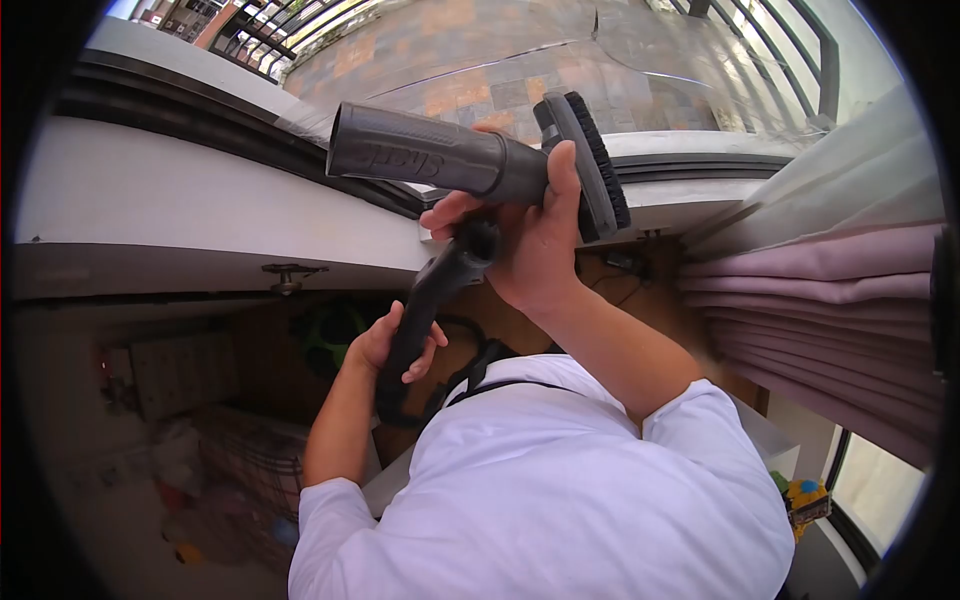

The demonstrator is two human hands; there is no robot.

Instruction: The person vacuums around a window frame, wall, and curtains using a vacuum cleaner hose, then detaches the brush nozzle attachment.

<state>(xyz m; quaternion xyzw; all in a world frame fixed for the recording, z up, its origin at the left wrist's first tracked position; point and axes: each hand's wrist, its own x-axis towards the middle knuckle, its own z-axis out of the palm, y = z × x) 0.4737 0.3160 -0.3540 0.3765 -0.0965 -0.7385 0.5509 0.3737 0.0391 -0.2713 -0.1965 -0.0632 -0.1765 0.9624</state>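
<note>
My right hand [535,245], palm up, is closed around a dark grey vacuum brush attachment [430,155]. Its wide tube, with raised lettering, points left, and its flat head with black bristles [590,165] faces right. Below it, my left hand [388,345] wraps around the black curved handle of a vacuum hose [425,295]. The handle's open round end sits just under my right hand's fingers, apart from the attachment's tube. Lower down, the handle runs toward a dark hose near my waist.
A white window sill [200,190] with a dark sliding track runs ahead of me, with glass and a tiled balcony beyond. A pink curtain [820,310] hangs at right. A green and black object [335,335] lies on the shadowed floor; a plaid-covered surface [250,460] is at lower left.
</note>
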